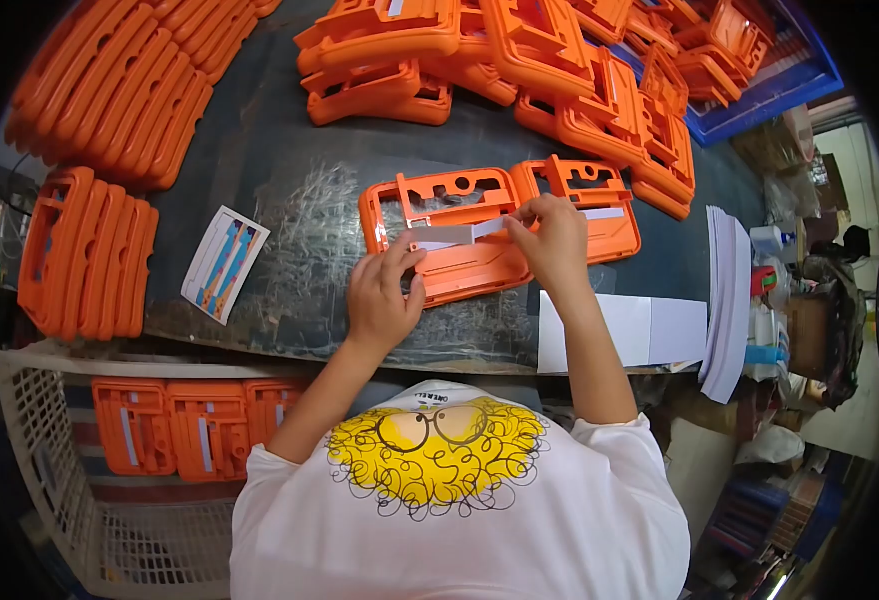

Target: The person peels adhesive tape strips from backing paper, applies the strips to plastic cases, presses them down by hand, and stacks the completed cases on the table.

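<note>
An orange plastic case part (479, 275) with a cut-out panel lies in front of me on the dark table. Over it is a white strip (444, 236) with a fold or joint near its middle. My left hand (384, 295) has its fingertips at the strip's left end, with the thumb apart and lower down. My right hand (554, 245) pinches the strip's right end. Right of this part, and touching it, lies a second orange case part (619, 238) with a white strip (602, 213) in it, partly hidden behind my right hand.
Orange parts are stacked at the far left (109, 95), near left (87, 255) and back (379, 90). A blue crate (774, 105) holds more. A printed card (224, 263), white sheets (619, 330) and a paper stack (725, 300) lie around. A pale crate (44, 440) stands below.
</note>
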`<action>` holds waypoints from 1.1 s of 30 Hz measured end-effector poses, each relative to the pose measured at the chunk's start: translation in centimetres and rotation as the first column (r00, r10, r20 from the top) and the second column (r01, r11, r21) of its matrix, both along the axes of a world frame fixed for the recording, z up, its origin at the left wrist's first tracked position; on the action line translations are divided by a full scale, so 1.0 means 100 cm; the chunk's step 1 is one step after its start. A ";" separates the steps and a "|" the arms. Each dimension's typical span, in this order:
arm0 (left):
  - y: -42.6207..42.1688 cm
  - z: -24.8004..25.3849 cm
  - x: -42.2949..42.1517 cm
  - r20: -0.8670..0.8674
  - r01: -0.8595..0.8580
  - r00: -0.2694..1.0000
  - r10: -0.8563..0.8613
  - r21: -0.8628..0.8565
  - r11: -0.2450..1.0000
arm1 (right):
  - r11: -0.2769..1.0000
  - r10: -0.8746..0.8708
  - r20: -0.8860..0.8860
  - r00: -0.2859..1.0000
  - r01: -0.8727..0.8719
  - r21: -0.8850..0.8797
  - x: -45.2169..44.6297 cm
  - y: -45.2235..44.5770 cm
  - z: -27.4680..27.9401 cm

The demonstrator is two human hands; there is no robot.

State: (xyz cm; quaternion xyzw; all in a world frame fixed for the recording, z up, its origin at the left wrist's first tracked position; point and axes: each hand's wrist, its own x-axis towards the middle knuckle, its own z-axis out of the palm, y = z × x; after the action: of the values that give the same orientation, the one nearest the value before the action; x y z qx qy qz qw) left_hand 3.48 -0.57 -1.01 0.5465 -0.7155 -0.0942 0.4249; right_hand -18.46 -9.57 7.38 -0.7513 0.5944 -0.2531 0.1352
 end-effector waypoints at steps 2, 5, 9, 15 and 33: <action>0.000 0.000 -0.001 0.009 -0.001 1.000 0.001 0.014 1.000 | 0.996 0.094 0.001 0.996 -0.094 0.006 0.004 -0.005 0.013; 0.000 -0.002 -0.003 0.012 -0.012 1.000 0.011 0.016 1.000 | 0.975 0.210 0.153 0.966 -0.219 0.043 0.007 -0.008 0.034; 0.001 -0.004 -0.004 0.035 -0.027 0.999 0.027 -0.003 1.000 | 0.986 0.111 0.032 0.993 -0.114 0.117 -0.017 -0.023 0.008; 0.001 -0.006 -0.006 0.020 -0.035 0.999 0.035 -0.006 0.999 | 0.940 -0.025 0.143 0.989 -0.025 0.339 -0.032 -0.030 -0.028; 0.003 -0.008 -0.006 0.040 -0.044 0.998 0.043 0.004 0.999 | 0.996 0.070 -0.075 0.995 -0.065 0.068 -0.021 -0.021 -0.037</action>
State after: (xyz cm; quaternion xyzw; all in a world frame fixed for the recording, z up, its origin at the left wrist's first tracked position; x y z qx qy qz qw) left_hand 2.90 -0.30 -1.77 0.5648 -0.7116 -0.0755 0.4111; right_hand -20.56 -11.65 3.64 -0.7752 0.5815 -0.1995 0.1451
